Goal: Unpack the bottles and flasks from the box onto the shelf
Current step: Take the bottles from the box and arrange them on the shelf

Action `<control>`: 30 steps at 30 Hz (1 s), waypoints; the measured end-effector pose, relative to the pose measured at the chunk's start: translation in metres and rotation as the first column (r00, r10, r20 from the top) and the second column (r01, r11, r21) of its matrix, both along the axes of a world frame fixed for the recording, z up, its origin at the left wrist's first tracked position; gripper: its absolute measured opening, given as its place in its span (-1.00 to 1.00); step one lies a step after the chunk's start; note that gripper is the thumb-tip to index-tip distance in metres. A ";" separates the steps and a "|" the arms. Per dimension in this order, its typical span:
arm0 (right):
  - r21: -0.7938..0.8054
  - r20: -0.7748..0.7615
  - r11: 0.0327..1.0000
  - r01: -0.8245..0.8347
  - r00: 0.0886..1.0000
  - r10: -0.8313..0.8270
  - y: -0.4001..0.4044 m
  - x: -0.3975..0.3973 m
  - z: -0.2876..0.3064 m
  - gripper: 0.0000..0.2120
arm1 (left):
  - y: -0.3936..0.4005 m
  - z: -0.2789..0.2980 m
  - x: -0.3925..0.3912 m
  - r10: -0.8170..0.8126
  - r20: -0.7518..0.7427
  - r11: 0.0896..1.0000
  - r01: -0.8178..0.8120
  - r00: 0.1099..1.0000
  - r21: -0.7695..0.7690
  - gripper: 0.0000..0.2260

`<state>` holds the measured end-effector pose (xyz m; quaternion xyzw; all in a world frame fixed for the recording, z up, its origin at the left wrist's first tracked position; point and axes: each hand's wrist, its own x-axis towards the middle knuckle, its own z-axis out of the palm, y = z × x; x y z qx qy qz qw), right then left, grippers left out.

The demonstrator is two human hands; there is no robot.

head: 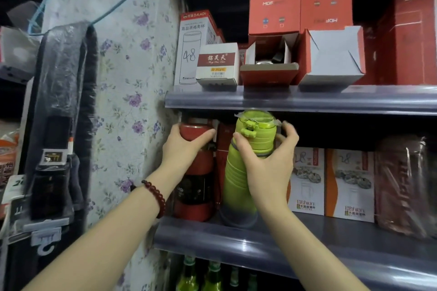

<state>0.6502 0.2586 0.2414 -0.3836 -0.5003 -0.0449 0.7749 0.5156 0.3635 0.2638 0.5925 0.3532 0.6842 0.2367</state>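
A lime green bottle (238,172) is standing upright near the front edge of the middle shelf (272,241), toward its left end. The right hand (267,163) is wrapping around the bottle's upper body just below the flip lid, fingers (289,132) curling behind it, apparently settling it into its spot. Just beside it on the left, a red flask (196,172) is standing at the shelf's left end, against the floral-covered side wall (132,78). The left hand (186,144), wearing a dark red bead bracelet (155,196) at the wrist, is closing over the flask's cap, seemingly steadying it or nudging it aside so the two do not knock together. The green lid is sitting right under the lip of the upper shelf (300,99), so headroom is looking tight. To the right, white and orange cup boxes (331,184) are standing close behind the right wrist, leaving only a narrow gap. The supply box is not in view
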 end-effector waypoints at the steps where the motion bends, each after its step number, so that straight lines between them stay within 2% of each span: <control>1: -0.051 -0.012 0.998 -0.049 0.999 0.048 0.000 0.000 -0.001 -0.38 | 0.004 0.000 0.000 0.003 0.010 1.000 -0.003 1.000 -0.015 -0.31; 4: -0.162 0.054 0.982 -0.096 0.993 0.106 0.000 0.002 0.000 -0.63 | 0.012 -0.003 0.000 0.001 0.002 1.000 -0.001 1.000 -0.022 -0.26; 11: -0.270 0.160 0.954 -0.131 0.971 0.178 0.003 0.011 0.008 -0.65 | 0.009 -0.004 0.003 0.034 -0.049 0.999 -0.035 0.998 -0.022 -0.33; 14: -0.240 0.119 0.961 -0.135 0.979 0.167 -0.001 0.013 0.004 -0.68 | 0.007 -0.005 0.004 0.026 -0.045 0.999 -0.027 0.999 -0.023 -0.36; 20: -0.157 -0.137 0.980 -0.125 0.985 0.103 -0.008 0.040 -0.007 -0.73 | 0.002 -0.005 0.004 0.017 -0.039 1.000 -0.017 0.999 -0.014 -0.40; 23: -0.212 -0.153 0.967 -0.142 0.982 0.110 -0.004 0.043 -0.002 -0.64 | 0.003 -0.004 0.004 0.020 -0.048 1.000 -0.021 0.999 -0.020 -0.45; 28: -0.390 -0.054 0.904 -0.178 0.984 0.170 0.016 0.027 0.016 -0.39 | 0.012 -0.006 0.001 -0.007 -0.081 0.999 0.005 0.997 -0.031 -0.35; 30: -0.447 -0.007 0.877 -0.174 0.982 0.191 0.028 0.021 0.021 -0.30 | 0.014 -0.011 -0.003 -0.035 -0.094 0.999 0.033 0.995 -0.028 -0.38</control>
